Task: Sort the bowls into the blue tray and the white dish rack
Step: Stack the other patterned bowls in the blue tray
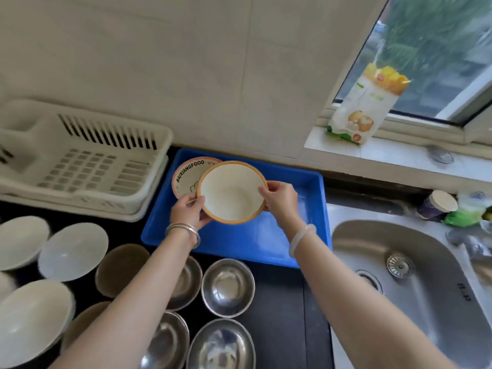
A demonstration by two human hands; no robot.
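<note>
Both hands hold a paper bowl [231, 191] with an orange rim, tilted over the blue tray [292, 179]. My left hand [187, 213] grips its left edge and my right hand [281, 199] its right edge. Behind it, a printed paper bowl [186, 175] lies in the tray's far left corner. The white dish rack [80, 158] stands to the left with nothing in it. On the dark counter below wait several steel bowls [227, 287], white bowls [73, 251] and brown bowls [121, 267].
A steel sink [415, 278] lies at the right, with a cup [436, 205] and green cloth [463, 215] behind it. A food package [364, 107] stands on the window sill. A tiled wall backs the counter.
</note>
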